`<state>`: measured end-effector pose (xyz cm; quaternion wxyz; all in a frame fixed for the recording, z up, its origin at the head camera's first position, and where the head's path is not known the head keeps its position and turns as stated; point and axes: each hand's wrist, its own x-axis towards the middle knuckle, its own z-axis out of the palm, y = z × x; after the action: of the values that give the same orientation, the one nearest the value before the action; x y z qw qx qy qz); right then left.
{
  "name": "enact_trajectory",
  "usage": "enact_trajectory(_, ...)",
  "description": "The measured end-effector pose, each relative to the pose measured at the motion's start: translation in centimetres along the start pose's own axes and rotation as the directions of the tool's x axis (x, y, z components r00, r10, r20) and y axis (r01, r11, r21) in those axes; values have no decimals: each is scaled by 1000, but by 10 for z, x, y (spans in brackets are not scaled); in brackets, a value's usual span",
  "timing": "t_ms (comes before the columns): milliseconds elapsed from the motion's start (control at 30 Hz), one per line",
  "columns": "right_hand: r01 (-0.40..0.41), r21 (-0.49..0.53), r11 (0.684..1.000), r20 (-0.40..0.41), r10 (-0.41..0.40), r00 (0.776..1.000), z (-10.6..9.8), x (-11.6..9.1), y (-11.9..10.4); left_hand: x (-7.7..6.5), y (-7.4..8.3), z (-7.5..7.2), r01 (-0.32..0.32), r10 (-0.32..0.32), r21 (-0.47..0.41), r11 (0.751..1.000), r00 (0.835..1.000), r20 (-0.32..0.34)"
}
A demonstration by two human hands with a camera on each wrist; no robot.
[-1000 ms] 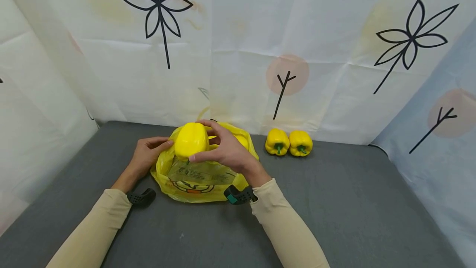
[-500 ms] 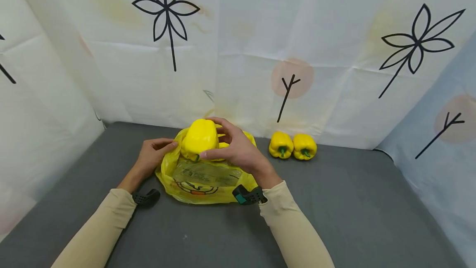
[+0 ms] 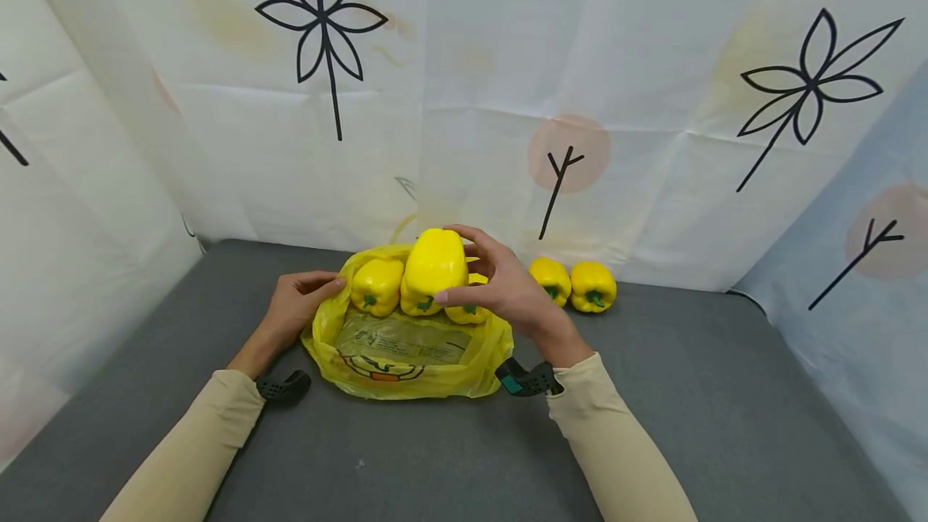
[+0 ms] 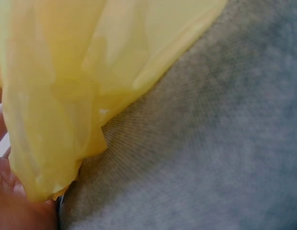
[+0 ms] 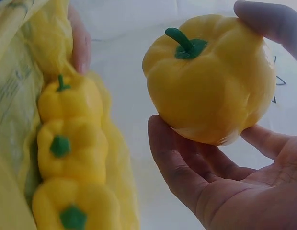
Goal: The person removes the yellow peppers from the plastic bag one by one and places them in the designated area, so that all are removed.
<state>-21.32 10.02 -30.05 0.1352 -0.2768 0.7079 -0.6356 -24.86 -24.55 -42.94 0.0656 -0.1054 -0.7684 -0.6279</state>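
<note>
A yellow bell pepper (image 3: 437, 266) with a green stem is held between the thumb and fingers of my right hand (image 3: 513, 290), raised over an open yellow plastic bag (image 3: 406, 383). Inside, along the back of the bag, yellow peppers stand in a row; the right wrist view shows a far one (image 5: 72, 103), a middle one (image 5: 84, 148) and a near one (image 5: 91, 206). The held pepper partly hides this row in the head view. My left hand (image 3: 296, 306) pinches the bag's left rim; the bag's film (image 4: 57, 110) covers much of that hand in the left wrist view.
To the right of the bag, two more yellow peppers, the left one (image 3: 549, 279) partly behind my right hand and the other (image 3: 593, 287), sit on the grey table (image 3: 696, 393). Behind the table hangs a white patterned cloth (image 3: 464, 143).
My right hand has carried the pepper rightward over the bag, uncovering the pepper at the bag's left. The left hand keeps its hold on the rim. The head view has shifted slightly.
</note>
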Motion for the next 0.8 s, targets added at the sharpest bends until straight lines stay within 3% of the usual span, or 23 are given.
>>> enact_trajectory(267,8,-31,999,-79,-10,997,-29,-19,3,0,0,0,13,-13,13,1000,1000,-9)
enact_trajectory(800,-70,-150,986,-214,37,976,-83,-55,11,0,1,0,16,-16,12,1000,1000,-3)
